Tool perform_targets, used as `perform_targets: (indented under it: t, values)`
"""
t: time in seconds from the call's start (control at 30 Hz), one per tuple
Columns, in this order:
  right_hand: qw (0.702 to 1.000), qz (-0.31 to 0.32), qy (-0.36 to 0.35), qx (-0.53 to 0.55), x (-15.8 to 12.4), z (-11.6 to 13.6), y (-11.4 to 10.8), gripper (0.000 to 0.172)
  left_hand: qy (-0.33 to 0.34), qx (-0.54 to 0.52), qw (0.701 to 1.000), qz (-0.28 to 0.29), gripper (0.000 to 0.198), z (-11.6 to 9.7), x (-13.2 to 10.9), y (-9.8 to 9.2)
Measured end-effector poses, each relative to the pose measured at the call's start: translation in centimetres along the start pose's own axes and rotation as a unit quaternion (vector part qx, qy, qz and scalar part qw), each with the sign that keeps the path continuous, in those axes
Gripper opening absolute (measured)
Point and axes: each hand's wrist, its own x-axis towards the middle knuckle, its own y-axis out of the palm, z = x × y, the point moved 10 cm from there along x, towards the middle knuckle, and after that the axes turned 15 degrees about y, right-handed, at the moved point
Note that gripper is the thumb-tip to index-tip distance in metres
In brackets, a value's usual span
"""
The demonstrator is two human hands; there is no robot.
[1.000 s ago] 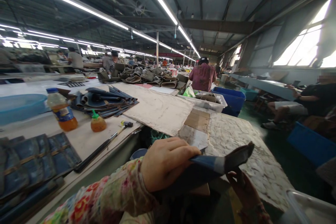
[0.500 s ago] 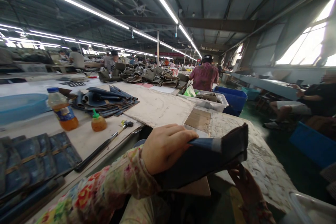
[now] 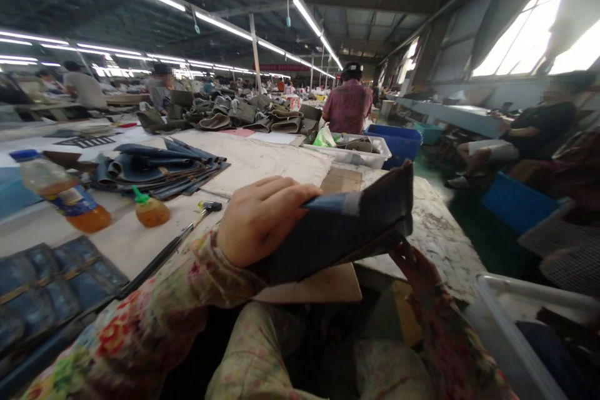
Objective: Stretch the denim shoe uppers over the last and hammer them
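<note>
head: two hands [image 3: 262,222] [image 3: 417,264] on one workpiece [image 3: 340,231]

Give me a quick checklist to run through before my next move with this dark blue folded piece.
1. Left hand gripping the dark blue folded piece: ok, it is clasped over the top edge.
2. Right hand gripping the far end: cannot tell; it is at the lower edge, in shadow.
3. Hammer out of the hands: ok, lying on the worktable.
4. Plastic bottle capped: ok, blue cap on.
5. Green-tipped squeeze bottle sealed: cannot tell, tip too small.
</note>
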Motion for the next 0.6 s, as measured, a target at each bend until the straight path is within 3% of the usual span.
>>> perform_targets:
  t: [0.2, 0.3, 0.43, 0.5, 0.6]
  values:
    - [0.996, 0.089, 0.023, 0.013, -0.6, 0.9, 2.2, 0.039, -0.021, 0.078, 0.996, -0.042, 0.021, 1.2, 0.4, -1.7]
    - [0.997, 0.071, 0.03, -0.01, -1.3, 3.3, 1.6, 0.037, -0.035, 0.097, 0.993, -0.057, 0.017, 2.0, -0.8, -2.6]
    - [0.996, -0.06, -0.033, -0.05, -2.4, 10.0, -2.7, 0.033, -0.149, 0.097, 0.983, -0.04, 0.029, 5.4, -5.7, -3.4]
    - [0.982, -0.115, -0.112, -0.099, -2.9, 14.4, -4.5, 0.034, -0.214, 0.074, 0.973, -0.05, 0.035, 7.0, -8.8, -4.1]
    - [0.933, -0.158, -0.276, -0.17, -3.3, 21.2, -5.7, 0.032, -0.288, 0.009, 0.952, -0.103, 0.026, 8.4, -12.5, -5.8]
